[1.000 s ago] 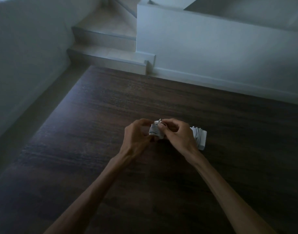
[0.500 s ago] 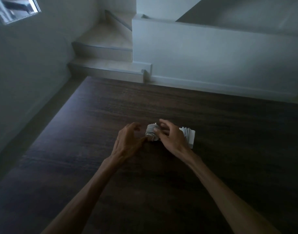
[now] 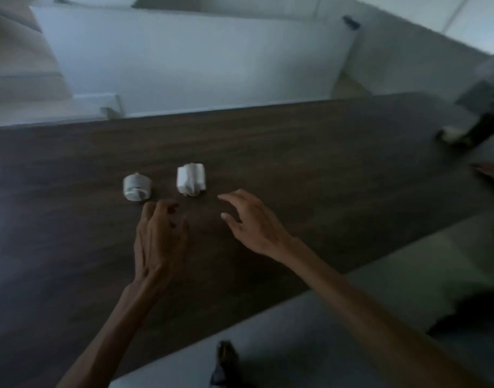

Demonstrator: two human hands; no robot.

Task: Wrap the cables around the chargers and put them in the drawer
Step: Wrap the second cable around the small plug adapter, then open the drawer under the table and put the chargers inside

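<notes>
A dark wooden table [image 3: 296, 141] fills most of the view, with a white wall [image 3: 184, 60] behind it and pale floor along its near edge. At the far right stands something blurred, too smeared to name.

Two bare arms reach in from below. The left hand [image 3: 159, 236] hovers over the table just short of the chargers, its fingers loosely curled downward and holding nothing. The right hand [image 3: 254, 222] hangs beside it, its fingers relaxed and spread, the forefinger stretched toward the right charger; it holds nothing either. Neither hand touches a charger.

Two white chargers lie on the table, a little apart. The left charger [image 3: 136, 187] is the smaller, rounded one, and its cable looks wound around its body. The right charger [image 3: 191, 180] is larger and squarish, also bundled in its cable, though less neatly; a loop or end seems to stick out at its near side.

As I judge it, the wrapping is done for both, or nearly so. What is left is the second half: picking the chargers up and putting them in the drawer. No drawer shows here, so where it is I cannot tell.
</notes>
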